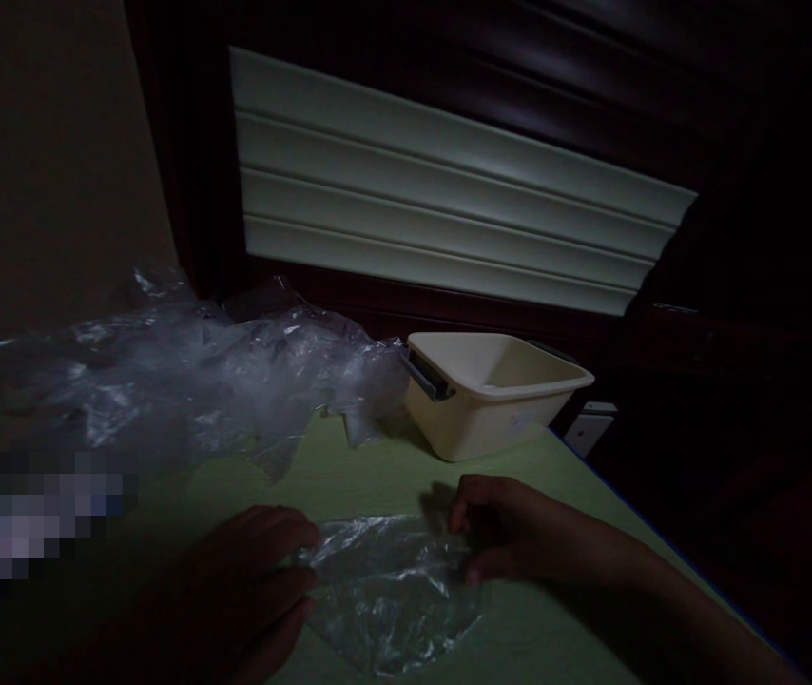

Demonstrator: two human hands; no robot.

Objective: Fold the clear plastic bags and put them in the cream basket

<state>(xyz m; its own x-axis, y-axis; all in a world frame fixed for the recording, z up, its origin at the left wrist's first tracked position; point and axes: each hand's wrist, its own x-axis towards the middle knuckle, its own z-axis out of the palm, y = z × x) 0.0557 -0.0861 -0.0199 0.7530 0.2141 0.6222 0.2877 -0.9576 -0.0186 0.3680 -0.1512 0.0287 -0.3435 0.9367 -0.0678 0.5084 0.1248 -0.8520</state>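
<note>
A clear plastic bag [392, 599] lies flattened and wrinkled on the table between my two hands. At its left edge rests my left hand [256, 580], fingers stretched out and slightly apart, their tips touching the plastic. My right hand [506, 528] is at the bag's right edge, with the fingers curled and the thumb held apart from them. The thumb tip is at the plastic, while the index finger sits just above the edge. Dim light hides much of my left hand and the undersides of the fingers.
A cream plastic basin [484, 419] with dark handles stands beyond my right hand, near the table's right edge. A heap of clear plastic bags [213, 371] spreads across the back left. Behind the green table [349, 485] is a dark wooden panel with pale slats [435, 181].
</note>
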